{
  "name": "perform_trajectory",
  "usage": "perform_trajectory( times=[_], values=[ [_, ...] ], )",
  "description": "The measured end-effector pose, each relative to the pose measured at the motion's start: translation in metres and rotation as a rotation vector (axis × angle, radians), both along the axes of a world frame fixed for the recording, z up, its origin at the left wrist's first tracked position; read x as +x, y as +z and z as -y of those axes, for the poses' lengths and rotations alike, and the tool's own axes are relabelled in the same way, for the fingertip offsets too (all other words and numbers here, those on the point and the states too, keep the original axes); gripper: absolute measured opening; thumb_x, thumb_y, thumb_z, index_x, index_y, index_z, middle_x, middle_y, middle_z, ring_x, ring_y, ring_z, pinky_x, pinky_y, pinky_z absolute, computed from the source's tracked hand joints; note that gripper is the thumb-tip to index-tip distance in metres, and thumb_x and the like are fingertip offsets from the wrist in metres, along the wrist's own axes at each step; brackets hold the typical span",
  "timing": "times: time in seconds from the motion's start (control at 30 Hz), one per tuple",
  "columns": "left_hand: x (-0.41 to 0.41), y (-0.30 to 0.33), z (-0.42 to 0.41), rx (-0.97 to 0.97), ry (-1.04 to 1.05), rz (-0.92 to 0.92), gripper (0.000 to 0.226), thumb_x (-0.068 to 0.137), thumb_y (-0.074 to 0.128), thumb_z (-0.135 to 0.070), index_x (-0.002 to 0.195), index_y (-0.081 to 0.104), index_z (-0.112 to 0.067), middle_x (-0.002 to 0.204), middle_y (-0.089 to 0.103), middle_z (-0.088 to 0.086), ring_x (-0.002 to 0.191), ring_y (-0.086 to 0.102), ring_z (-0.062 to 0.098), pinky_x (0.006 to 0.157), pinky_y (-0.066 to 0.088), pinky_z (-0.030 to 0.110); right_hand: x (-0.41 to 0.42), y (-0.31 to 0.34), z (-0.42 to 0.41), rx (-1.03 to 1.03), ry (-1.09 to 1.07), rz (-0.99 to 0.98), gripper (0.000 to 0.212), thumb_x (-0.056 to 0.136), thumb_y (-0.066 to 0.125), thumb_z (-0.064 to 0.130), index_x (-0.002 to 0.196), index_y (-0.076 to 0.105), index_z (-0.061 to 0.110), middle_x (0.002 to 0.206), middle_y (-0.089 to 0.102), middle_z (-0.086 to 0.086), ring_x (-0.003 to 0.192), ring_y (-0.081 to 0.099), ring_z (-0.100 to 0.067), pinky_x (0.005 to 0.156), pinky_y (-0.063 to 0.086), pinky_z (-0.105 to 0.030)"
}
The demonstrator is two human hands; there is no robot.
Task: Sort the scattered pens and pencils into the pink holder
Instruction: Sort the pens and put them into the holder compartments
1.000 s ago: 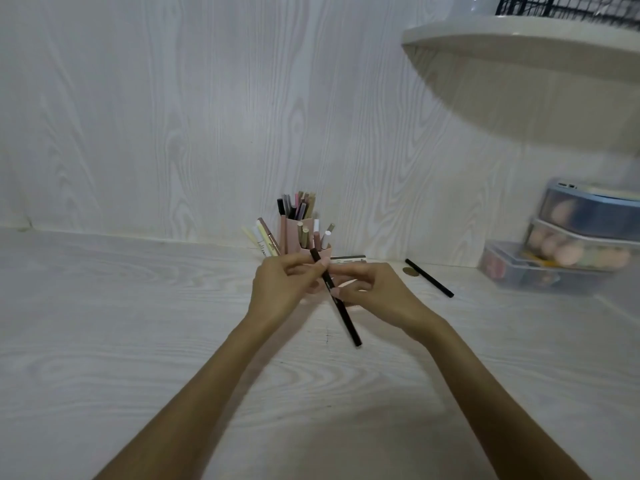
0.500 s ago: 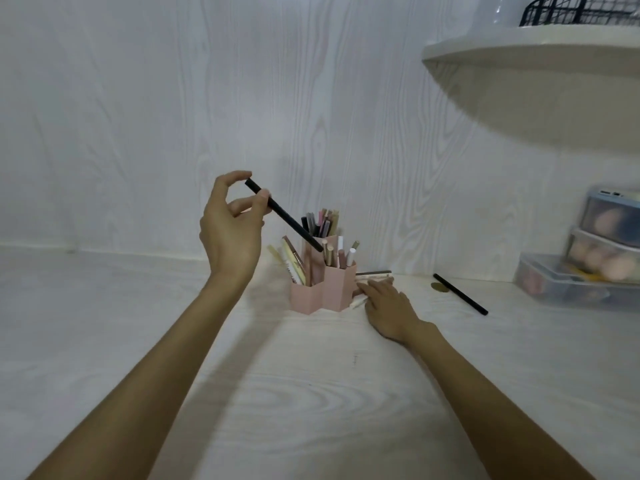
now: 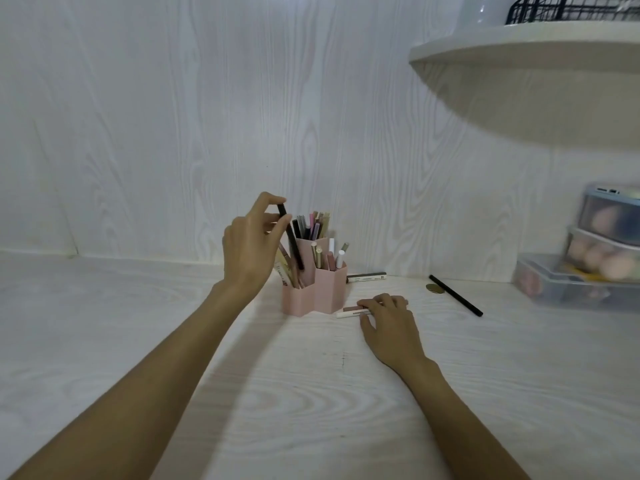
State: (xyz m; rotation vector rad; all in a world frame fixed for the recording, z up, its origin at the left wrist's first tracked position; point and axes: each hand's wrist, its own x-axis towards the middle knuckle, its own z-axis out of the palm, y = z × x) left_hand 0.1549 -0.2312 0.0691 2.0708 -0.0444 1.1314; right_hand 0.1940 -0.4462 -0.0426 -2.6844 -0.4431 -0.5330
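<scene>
A pink holder (image 3: 313, 296) of joined hexagonal cups stands on the table near the wall, with several pens and pencils in it. My left hand (image 3: 249, 251) pinches the top of a black pen (image 3: 292, 242), whose lower end dips into the holder's front left cup. To the right of the holder, my right hand (image 3: 389, 322) lies on the table with its fingertips on two short sticks, one brownish pink (image 3: 355, 308) and one white (image 3: 349, 315). Another pen (image 3: 366, 276) lies behind the holder. A long black pencil (image 3: 455, 295) lies further right.
A small gold disc (image 3: 434, 288) sits by the black pencil's far end. Stacked clear plastic boxes (image 3: 588, 271) stand at the right edge. A rounded white shelf (image 3: 526, 46) with a black wire basket (image 3: 571, 8) juts out overhead at the upper right.
My left hand has carried the black pen down and right from above into the holder's front left cup. My right hand has stayed on the table by the two short sticks.
</scene>
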Motion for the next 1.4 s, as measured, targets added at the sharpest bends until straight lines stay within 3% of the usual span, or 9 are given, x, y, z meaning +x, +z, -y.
perform_trajectory(
  times=[0.2,0.37,0.67,0.8,0.87,0.97,1.07,1.2,1.4],
  values=[
    [0.014,0.014,-0.011,-0.089,0.032,0.038,0.025,0.090,0.063,-0.029,0.113,0.060,-0.019,0.097,0.075,0.007,0.088,0.071,0.016,0.082,0.054,0.031,0.000,0.001,0.000,0.001,-0.001,-0.004,0.035,0.094,0.044,0.026,0.128,0.054,0.021,0.128,0.053,-0.002,0.122,0.038,-0.022,0.095,0.036,-0.034],
    [0.021,0.044,-0.004,-0.205,0.045,0.214,0.025,0.089,0.064,-0.030,0.111,0.059,-0.019,0.093,0.075,0.004,0.082,0.070,0.010,0.084,0.055,0.030,0.000,0.001,0.000,0.011,0.007,-0.002,0.035,0.094,0.045,0.026,0.127,0.054,0.022,0.126,0.054,0.000,0.121,0.038,-0.021,0.095,0.036,-0.033],
    [0.046,-0.001,0.006,0.329,0.109,-0.193,0.022,0.095,0.053,-0.033,0.110,0.067,-0.025,0.110,0.072,-0.004,0.105,0.065,0.020,0.080,0.046,0.032,0.001,0.001,0.000,0.014,-0.014,0.025,0.035,0.093,0.047,0.026,0.126,0.056,0.019,0.122,0.056,-0.002,0.118,0.041,-0.022,0.096,0.034,-0.032],
    [0.054,-0.021,-0.001,0.518,0.151,-0.195,0.030,0.096,0.049,-0.026,0.123,0.063,-0.022,0.140,0.052,0.004,0.136,0.035,0.026,0.108,0.026,0.040,0.003,0.002,0.001,-0.008,-0.031,0.008,0.034,0.092,0.047,0.027,0.123,0.058,0.018,0.122,0.056,0.000,0.118,0.040,-0.021,0.096,0.032,-0.033],
    [0.044,-0.025,0.001,0.529,0.176,-0.129,0.036,0.094,0.053,-0.023,0.129,0.057,-0.022,0.147,0.042,0.006,0.139,0.030,0.028,0.110,0.024,0.043,0.000,0.004,0.001,-0.001,0.002,-0.014,0.033,0.092,0.048,0.026,0.123,0.060,0.020,0.120,0.057,0.001,0.117,0.040,-0.020,0.093,0.031,-0.031],
    [0.008,-0.035,0.015,0.329,0.132,-0.028,0.030,0.090,0.057,-0.026,0.120,0.059,-0.022,0.126,0.057,0.000,0.118,0.048,0.024,0.093,0.040,0.037,-0.003,0.008,0.004,-0.016,0.117,-0.116,0.033,0.093,0.050,0.024,0.124,0.059,0.019,0.119,0.056,-0.001,0.115,0.039,-0.022,0.093,0.033,-0.029],
    [-0.027,-0.059,0.023,0.322,-0.035,-0.234,0.017,0.085,0.061,-0.038,0.097,0.068,-0.028,0.091,0.065,-0.013,0.089,0.055,0.012,0.070,0.046,0.030,-0.012,0.022,0.005,-0.040,0.258,-0.246,0.027,0.091,0.056,0.021,0.116,0.065,0.021,0.106,0.060,0.000,0.103,0.044,-0.019,0.084,0.035,-0.021],
    [-0.042,-0.096,0.014,0.376,-0.136,-0.474,0.029,0.079,0.061,-0.057,0.095,0.067,-0.035,0.088,0.062,-0.019,0.081,0.053,0.000,0.066,0.044,0.022,-0.026,0.044,-0.003,-0.014,0.324,-0.422,0.021,0.081,0.070,0.024,0.102,0.071,0.023,0.087,0.060,0.012,0.072,0.049,0.000,0.060,0.034,-0.010],
    [-0.036,-0.109,-0.007,0.312,-0.271,-0.563,0.018,0.079,0.064,-0.054,0.088,0.069,-0.039,0.081,0.055,-0.029,0.080,0.050,-0.005,0.065,0.036,0.021,-0.026,0.067,-0.007,-0.036,0.304,-0.700,0.017,0.072,0.079,0.026,0.087,0.072,0.022,0.083,0.069,0.003,0.070,0.057,0.000,0.064,0.040,-0.012]
  ],
)
